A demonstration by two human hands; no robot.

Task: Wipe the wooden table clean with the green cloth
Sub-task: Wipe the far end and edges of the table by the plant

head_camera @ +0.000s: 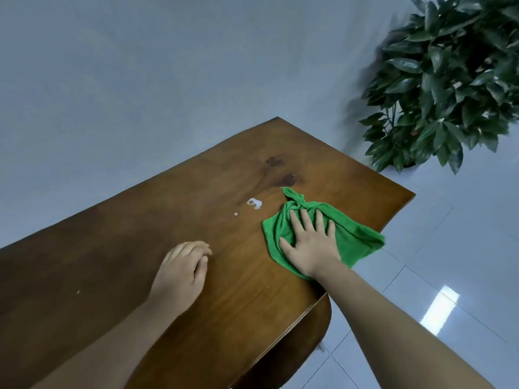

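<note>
The green cloth [354, 237] lies bunched on the wooden table [118, 265] near its right edge. My right hand [311, 242] presses flat on the cloth with straight, spread fingers. A white smear [255, 203] and a small white speck [236, 213] sit on the wood just left of the cloth. Two dark wet patches [283, 171] lie beyond the cloth's far tip. My left hand [182, 272] rests on the bare wood to the left, fingers loosely curled, holding nothing.
A leafy potted plant [449, 80] stands on the floor past the table's far right corner. Pale tiled floor [449, 276] runs along the right side. A plain grey wall [140, 80] is behind the table. A tiny speck [78, 292] lies near the left.
</note>
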